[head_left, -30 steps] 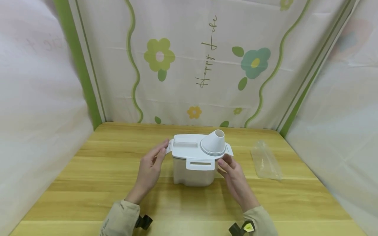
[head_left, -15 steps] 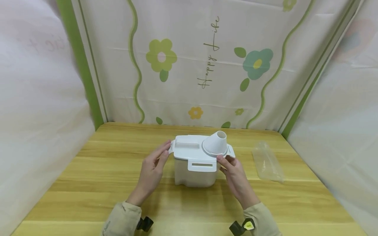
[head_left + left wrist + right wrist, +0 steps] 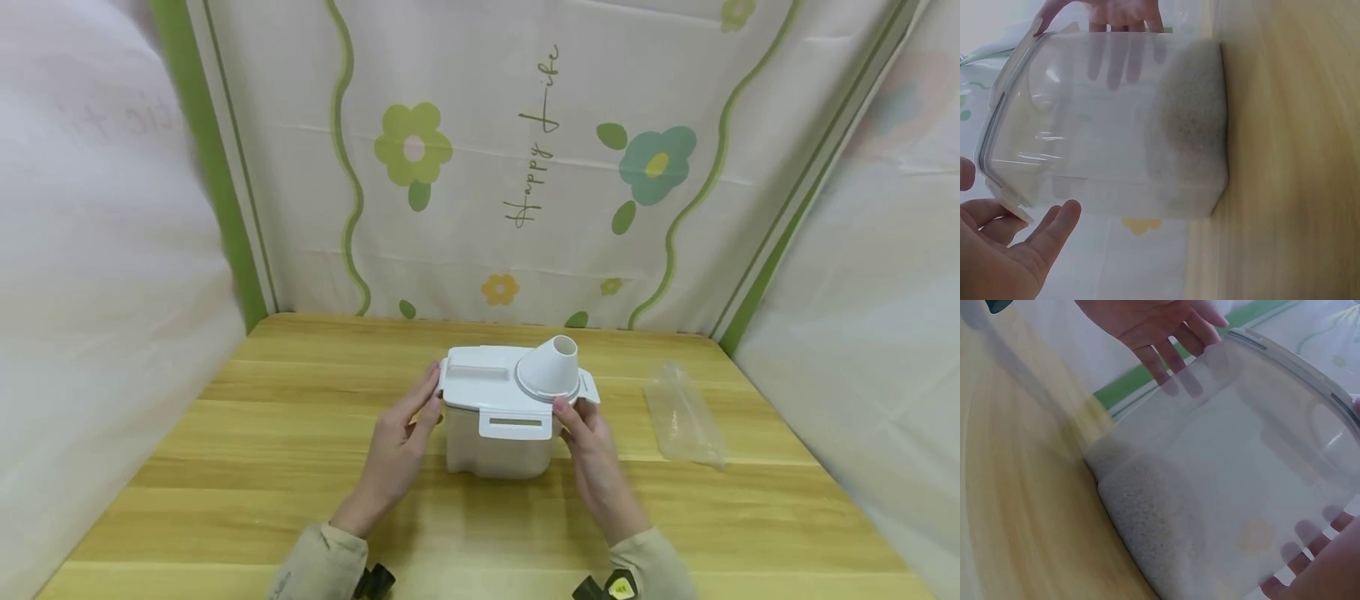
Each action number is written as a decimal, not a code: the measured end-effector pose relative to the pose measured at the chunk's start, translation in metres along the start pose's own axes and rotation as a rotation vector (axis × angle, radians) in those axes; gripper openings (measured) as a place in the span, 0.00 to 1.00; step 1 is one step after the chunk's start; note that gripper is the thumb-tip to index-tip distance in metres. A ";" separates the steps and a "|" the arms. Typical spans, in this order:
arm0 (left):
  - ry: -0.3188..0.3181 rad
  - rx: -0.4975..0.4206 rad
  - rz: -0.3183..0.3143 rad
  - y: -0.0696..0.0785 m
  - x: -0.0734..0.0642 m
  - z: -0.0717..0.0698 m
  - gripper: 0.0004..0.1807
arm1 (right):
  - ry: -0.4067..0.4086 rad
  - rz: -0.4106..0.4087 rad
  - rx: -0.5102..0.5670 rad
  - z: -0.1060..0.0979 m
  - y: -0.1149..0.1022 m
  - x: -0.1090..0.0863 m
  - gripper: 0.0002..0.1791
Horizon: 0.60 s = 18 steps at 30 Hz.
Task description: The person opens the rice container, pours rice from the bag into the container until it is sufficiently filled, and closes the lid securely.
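A translucent storage container [image 3: 498, 457] with a white lid [image 3: 474, 385] stands on the table, holding pale rice-like grains [image 3: 1144, 515] at the bottom. A white cone-shaped spout [image 3: 551, 371] rises from the lid's right half. My left hand [image 3: 397, 454] is at the lid's left end, fingers against the left latch flap [image 3: 444, 377], which tilts down. On the opposite side, my right hand [image 3: 597, 468] rests its thumb at the lid's front edge and spreads its fingers along the container wall. The front flap [image 3: 515, 424] and right flap [image 3: 589, 387] stick outward.
A clear plastic bag [image 3: 684, 419] lies on the wooden table [image 3: 247, 467] to the right. A flower-printed curtain [image 3: 465, 208] hangs behind the table, and white cloth walls enclose both sides.
My left fingers have pushed the left flap down toward the container's side. The right thumb has moved up from the container's front to the lid edge. The view has shifted slightly.
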<state>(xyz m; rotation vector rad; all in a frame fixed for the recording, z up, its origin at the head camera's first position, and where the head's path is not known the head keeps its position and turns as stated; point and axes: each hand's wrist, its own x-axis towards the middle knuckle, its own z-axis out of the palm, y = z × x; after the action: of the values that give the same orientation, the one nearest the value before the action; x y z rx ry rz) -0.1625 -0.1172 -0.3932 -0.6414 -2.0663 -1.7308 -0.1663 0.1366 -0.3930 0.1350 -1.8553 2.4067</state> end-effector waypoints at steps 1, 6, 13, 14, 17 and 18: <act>-0.001 -0.005 0.002 0.000 -0.001 0.001 0.23 | -0.001 -0.003 0.001 0.001 0.000 0.000 0.26; -0.005 -0.026 0.014 -0.002 -0.002 0.003 0.24 | 0.002 -0.019 0.006 0.002 0.002 -0.001 0.27; -0.007 -0.003 0.023 0.000 -0.005 0.006 0.26 | -0.016 -0.025 0.005 0.002 0.003 -0.002 0.29; -0.012 0.002 0.023 0.000 -0.006 0.007 0.26 | -0.016 -0.024 0.005 0.001 0.004 -0.003 0.29; -0.021 0.011 0.018 0.001 -0.008 0.009 0.27 | -0.017 -0.016 0.010 0.000 0.005 -0.003 0.31; -0.021 0.015 0.016 0.001 -0.008 0.010 0.27 | -0.016 -0.012 0.013 0.000 0.005 -0.003 0.32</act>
<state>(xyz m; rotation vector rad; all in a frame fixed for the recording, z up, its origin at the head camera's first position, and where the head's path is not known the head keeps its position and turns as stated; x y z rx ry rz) -0.1554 -0.1082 -0.3982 -0.6723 -2.0803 -1.7051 -0.1639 0.1358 -0.3981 0.1662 -1.8408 2.4174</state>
